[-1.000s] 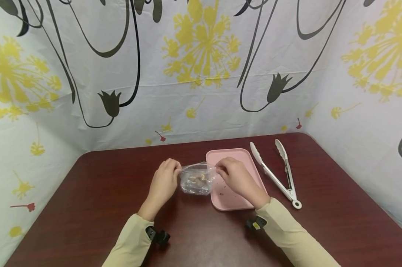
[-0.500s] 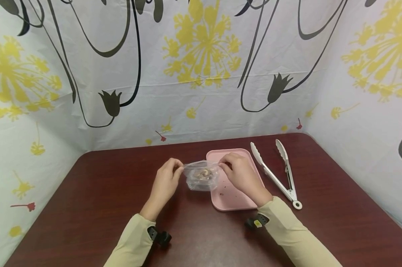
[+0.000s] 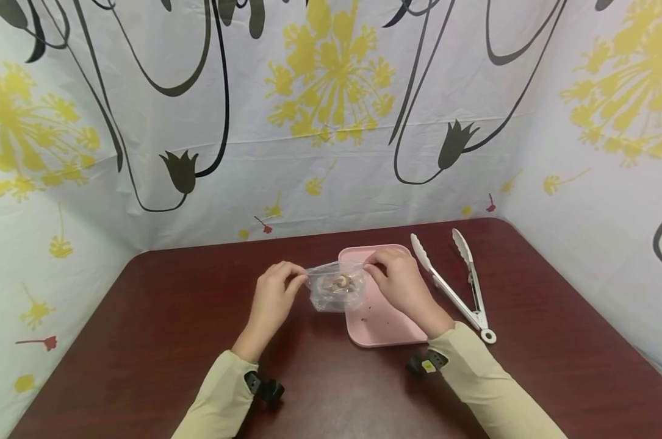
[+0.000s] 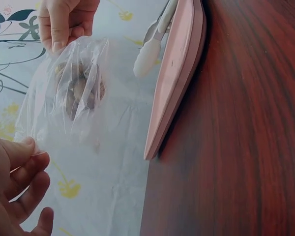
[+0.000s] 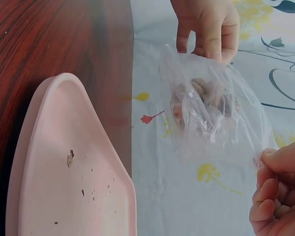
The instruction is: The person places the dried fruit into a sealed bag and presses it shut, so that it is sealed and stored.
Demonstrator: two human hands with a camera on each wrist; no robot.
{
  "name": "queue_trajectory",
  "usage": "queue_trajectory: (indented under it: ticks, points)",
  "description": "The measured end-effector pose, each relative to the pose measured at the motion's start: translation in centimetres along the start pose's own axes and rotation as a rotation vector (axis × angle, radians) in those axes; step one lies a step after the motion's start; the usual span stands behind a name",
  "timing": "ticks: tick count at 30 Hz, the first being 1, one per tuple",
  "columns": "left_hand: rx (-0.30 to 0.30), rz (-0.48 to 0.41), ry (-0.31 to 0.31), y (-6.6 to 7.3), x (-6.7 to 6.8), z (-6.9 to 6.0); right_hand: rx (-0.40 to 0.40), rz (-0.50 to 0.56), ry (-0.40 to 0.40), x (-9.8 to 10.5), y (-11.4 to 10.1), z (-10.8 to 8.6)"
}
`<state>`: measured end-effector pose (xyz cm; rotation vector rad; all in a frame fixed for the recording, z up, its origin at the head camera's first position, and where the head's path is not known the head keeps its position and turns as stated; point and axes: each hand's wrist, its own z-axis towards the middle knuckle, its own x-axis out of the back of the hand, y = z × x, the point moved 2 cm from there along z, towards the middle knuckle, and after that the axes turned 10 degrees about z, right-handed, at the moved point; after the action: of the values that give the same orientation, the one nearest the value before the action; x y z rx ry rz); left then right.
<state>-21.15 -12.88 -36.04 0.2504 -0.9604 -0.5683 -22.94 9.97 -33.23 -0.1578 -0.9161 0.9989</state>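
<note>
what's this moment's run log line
left hand: pinches clear bag | right hand: pinches bag | brown pieces: inside bag | pink tray: dark specks | tongs: spread

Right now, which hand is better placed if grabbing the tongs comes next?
Probably the right hand: the tongs lie to its right, beside the tray. The left hand is farther away. Both pinch the bag, though.

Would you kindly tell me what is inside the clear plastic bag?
The clear plastic bag holds a clump of brownish pieces. Creases and glare blur their outlines, and the front ones cover any behind, so their number and exact kind cannot be told.
</note>
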Motion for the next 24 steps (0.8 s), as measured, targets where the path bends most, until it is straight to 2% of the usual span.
queue_trajectory:
  ticks: [3,6,10,16,19,24]
  points:
    - [-0.005,0.013,0.029,0.0,0.1,0.1,-0.002,0.013,0.018,0.0,0.2,0.0]
    - [-0.009,-0.007,0.063,0.0,0.2,0.2,-0.040,0.062,0.018,-0.1,0.5,-0.2]
    - [-0.008,-0.021,0.101,0.0,0.3,0.2,-0.118,0.142,-0.022,-0.5,1.0,-0.6]
    - [0.003,-0.029,0.113,-0.2,0.3,0.2,-0.193,0.241,-0.081,-1.2,2.0,-1.1]
    - [0.017,-0.063,0.128,-0.3,0.4,0.2,-0.223,0.295,-0.152,-1.5,2.7,-1.4]
    - [0.037,-0.094,0.175,-0.5,0.7,0.3,-0.220,0.315,-0.335,-2.2,3.1,-2.0]
